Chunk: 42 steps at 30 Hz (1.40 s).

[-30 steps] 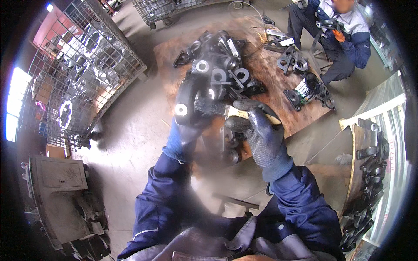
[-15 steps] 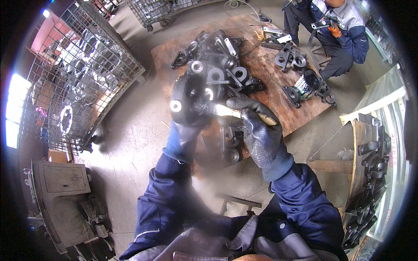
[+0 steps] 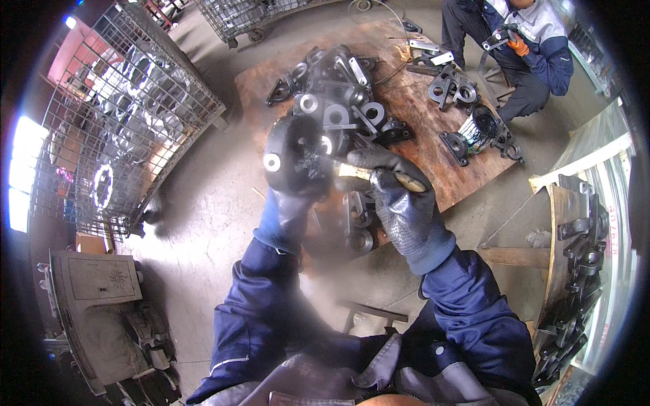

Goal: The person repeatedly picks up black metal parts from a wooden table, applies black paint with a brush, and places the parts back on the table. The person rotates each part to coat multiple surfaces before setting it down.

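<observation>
My left hand (image 3: 295, 203), in a dark glove, is closed round the lower side of a black metal bracket (image 3: 288, 152), which has a bare, shiny round boss on its left. A paintbrush (image 3: 353, 172) with a pale wooden handle is gripped in my gloved right hand (image 3: 403, 196). Its bristle end meets the bracket's right side, though the bristles themselves blur into the black surface. Beyond my hands, a heap of black brackets (image 3: 336, 116) with bare metal ring faces lies on a stained wooden board.
The wooden board (image 3: 420, 152) also bears an open can (image 3: 482, 125) smeared with black, among more brackets. At left stands a wire cage (image 3: 145, 115) full of metal parts. A co-worker (image 3: 521, 54) sits at upper right, holding a part. More black brackets (image 3: 582, 230) line a rack at right.
My right hand and the paintbrush have shifted slightly left, and the bracket has turned a little in my left hand. The co-worker's hands and part have tilted.
</observation>
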Available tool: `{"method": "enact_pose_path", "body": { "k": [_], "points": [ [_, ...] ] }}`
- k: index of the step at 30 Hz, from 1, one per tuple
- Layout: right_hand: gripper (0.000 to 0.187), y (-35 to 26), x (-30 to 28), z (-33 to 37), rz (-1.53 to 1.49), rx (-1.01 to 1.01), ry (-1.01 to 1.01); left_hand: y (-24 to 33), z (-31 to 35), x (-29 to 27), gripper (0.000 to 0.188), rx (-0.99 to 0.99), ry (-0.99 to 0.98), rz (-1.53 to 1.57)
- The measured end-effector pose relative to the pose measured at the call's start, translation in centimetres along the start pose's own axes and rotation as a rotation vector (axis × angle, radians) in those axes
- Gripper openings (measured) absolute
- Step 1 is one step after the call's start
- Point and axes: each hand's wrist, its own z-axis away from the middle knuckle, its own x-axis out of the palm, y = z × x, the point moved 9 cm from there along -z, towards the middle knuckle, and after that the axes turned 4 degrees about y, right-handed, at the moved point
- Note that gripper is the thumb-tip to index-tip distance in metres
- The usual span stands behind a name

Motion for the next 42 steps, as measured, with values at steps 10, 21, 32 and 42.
{"method": "enact_pose_path", "body": {
  "k": [10, 21, 32, 42],
  "points": [
    [0.036, -1.9, -0.5, -0.9, 0.308, -0.146, -0.102, 0.1, -0.1, -0.3, 0.029, 0.016, -0.029, -0.04],
    [0.029, 0.5, -0.8, 0.1, 0.066, 0.138, 0.047, 0.3, -0.1, 0.0, 0.034, 0.079, 0.013, -0.049],
    [0.044, 4.6, -0.5, 1.2, -0.561, 0.36, 0.271, 1.1, -0.1, 0.9, 0.034, 0.094, 0.038, -0.149],
    [0.043, 5.2, 0.4, 1.5, -0.774, 0.513, 0.312, 1.3, -0.2, 1.1, 0.034, 0.201, 0.062, -0.14]
  ]
}}
